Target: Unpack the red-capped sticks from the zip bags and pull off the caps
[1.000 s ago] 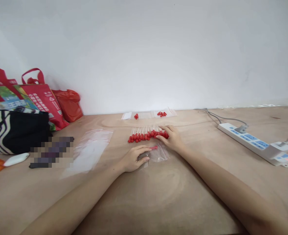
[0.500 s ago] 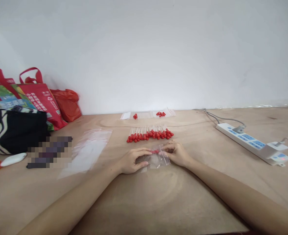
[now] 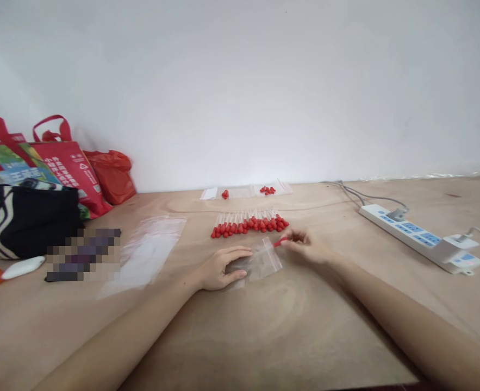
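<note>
A small clear zip bag (image 3: pixel 265 263) lies on the table, its zip edge towards the right. My left hand (image 3: pixel 223 266) curls round its left part, thumb and fingers on the plastic. My right hand (image 3: pixel 305 247) pinches a slim red piece (image 3: pixel 279 242) just beyond the bag's right edge; its far end is hidden by the fingers. Behind both hands stretches a row of red-tipped clear sticks (image 3: pixel 250 224), red ends towards me.
Flat plastic bags (image 3: pixel 152 252) lie to the left. At the back are more clear bags (image 3: pixel 240 192) with red pieces (image 3: pixel 268 190). A power strip (image 3: pixel 411 233) with cables is at the right. Shopping bags (image 3: pixel 70 168) and a black striped bag (image 3: pixel 36 220) stand far left.
My right hand has moved right, off the zip bag, and the red piece that was over the bag is now in its fingers beyond the edge. My left hand has stayed put.
</note>
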Tool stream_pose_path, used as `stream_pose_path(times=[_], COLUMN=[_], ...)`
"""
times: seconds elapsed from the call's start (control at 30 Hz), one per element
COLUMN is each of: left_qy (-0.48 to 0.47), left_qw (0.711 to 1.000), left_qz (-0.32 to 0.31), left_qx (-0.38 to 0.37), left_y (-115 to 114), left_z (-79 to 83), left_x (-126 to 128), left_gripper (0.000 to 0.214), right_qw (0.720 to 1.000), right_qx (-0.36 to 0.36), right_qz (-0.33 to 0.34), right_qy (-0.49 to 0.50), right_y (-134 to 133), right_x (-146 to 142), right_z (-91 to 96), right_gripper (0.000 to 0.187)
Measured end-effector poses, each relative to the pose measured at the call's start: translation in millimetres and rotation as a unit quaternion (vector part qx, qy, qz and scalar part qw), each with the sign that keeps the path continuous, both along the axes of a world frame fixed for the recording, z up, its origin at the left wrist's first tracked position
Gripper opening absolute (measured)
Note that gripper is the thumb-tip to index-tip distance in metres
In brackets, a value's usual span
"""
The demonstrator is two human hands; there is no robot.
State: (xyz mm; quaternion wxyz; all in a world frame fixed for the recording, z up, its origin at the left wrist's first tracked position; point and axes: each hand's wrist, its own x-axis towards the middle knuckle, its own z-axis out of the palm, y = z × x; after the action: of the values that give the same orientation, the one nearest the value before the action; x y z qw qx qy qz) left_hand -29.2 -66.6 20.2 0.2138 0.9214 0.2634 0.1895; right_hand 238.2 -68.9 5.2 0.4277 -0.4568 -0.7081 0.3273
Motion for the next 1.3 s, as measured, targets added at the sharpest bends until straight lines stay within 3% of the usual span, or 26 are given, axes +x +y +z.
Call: stream_pose_path(times=[0.07,0.2,0.3,0.37,0.47,0.7,0.9,1.07,1.17,1.23,1.3], left_qy=[0.002,0.010,0.014,0.031,0.045,-0.030,0.014,-0.048,-0.125,-0.173,-0.133], left_qw=[1.000,1.000,0.998,0.997,0.994,0.974,0.965,0.964,0.924,0.862,0.803], left_qz=[0.001,0.014,0.052,0.068,0.094,0.215,0.259,0.259,0.361,0.474,0.577], left_qx=[-0.002,-0.002,0.022,0.035,0.039,0.064,0.039,0.026,0.014,0.050,0.070], left_y=[1.1,0.9,-2.3,-4.6,-5.4,6.4,9.7,12.3,23.8,31.7,35.4], left_z=[-0.7,1.3,3.4,2.7,-1.8,-11.0,-12.9,-6.2,11.2,26.1,38.1], left_x=[-2.0,0.2,8.9,15.1,20.4,16.0,15.1,-3.2,-39.7,-70.0,-97.6], left_gripper=[0.040,0.037,0.036,0.037,0.038,0.028,0.025,0.022,0.019,0.019,0.021], right_qw=[0.994,0.943,0.917,0.918,0.938,0.978,0.980,0.978,0.975,0.971,0.969], right_qx=[-0.025,0.016,0.043,0.048,0.046,0.021,0.023,0.036,0.070,0.089,0.096], right_qz=[-0.028,-0.193,-0.298,-0.325,-0.305,-0.205,-0.186,-0.179,-0.155,-0.146,-0.149], right_qy=[0.105,0.270,0.264,0.223,0.156,-0.036,-0.065,-0.101,-0.142,-0.165,-0.174], right_y=[7.9,25.8,35.5,40.2,46.1,53.2,52.9,51.3,49.3,48.4,48.3], right_x=[22.4,52.6,53.7,47.6,37.4,34.2,35.1,35.6,36.1,36.1,35.8], right_z=[3.8,4.2,-3.4,-10.7,-21.2,-34.4,-36.6,-34.9,-33.5,-33.3,-34.1], right_gripper=[0.024,0.025,0.026,0.028,0.028,0.022,0.033,0.035,0.038,0.039,0.039])
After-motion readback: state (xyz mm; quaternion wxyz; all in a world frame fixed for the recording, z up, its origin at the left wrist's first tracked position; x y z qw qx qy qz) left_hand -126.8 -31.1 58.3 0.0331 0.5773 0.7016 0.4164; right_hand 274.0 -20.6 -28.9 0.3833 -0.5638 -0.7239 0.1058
